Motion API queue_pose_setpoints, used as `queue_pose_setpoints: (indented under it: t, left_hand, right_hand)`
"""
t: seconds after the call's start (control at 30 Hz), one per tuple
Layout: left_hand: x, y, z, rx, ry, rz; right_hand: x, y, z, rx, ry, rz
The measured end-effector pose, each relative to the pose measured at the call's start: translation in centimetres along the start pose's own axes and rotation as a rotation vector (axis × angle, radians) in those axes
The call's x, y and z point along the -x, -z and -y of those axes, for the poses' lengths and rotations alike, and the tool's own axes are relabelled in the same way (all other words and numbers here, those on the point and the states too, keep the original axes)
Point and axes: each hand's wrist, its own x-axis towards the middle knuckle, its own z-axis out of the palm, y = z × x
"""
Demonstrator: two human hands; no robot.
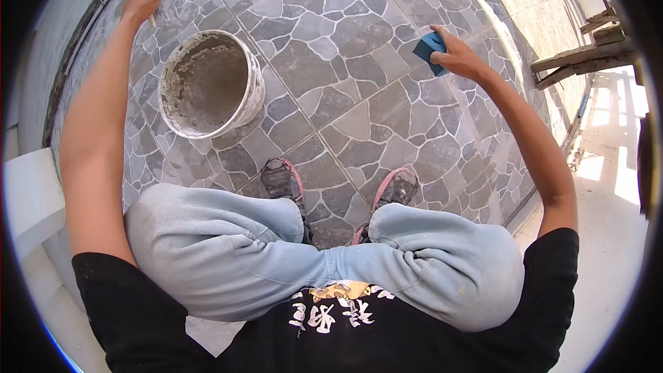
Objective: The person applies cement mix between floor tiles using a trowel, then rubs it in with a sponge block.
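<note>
My right hand (459, 56) is out over the floor to the right, its thumb and fingers closed on a blue flat-sided pad (429, 48). At the upper left my left hand (143, 4) is low over the tiles with curled fingers. A small pale tip shows beneath it; I cannot tell what it belongs to. A bucket (257, 100) smeared with grey mortar stands upright below my left hand, with wet grey mix (219, 79) inside. The stone-patterned floor tiles (359, 31) have pale joints and hazy smears.
My knees are bent, and my shoes (397, 186) rest on the tiles between my hands and my body. Rough wooden pieces (587, 59) jut in at the right. A wall (52, 34) runs along the left, beside a white ledge (33, 183). Sunlight falls on the right edge.
</note>
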Motion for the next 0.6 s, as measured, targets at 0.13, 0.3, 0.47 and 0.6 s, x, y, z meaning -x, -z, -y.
queue_pose_setpoints:
  t: [0.13,0.3,0.47,0.6]
  left_hand:
    - [2.6,2.2,2.0,-0.023,0.082,0.003]
    - [-0.3,2.1,6.8,-0.274,-0.050,-0.017]
    - [-0.7,2.8,4.6,-0.220,-0.033,-0.039]
    - [-0.1,2.8,6.4,-0.174,0.019,-0.036]
  right_hand:
    - [0.5,-10.7,-7.2,0.000,-0.257,-0.616]
    - [7.1,-24.3,9.8,-0.069,0.288,-0.447]
    - [3.3,-20.1,3.1,0.093,0.243,-0.606]
    - [-0.8,-14.1,-6.7,0.269,-0.225,-0.877]
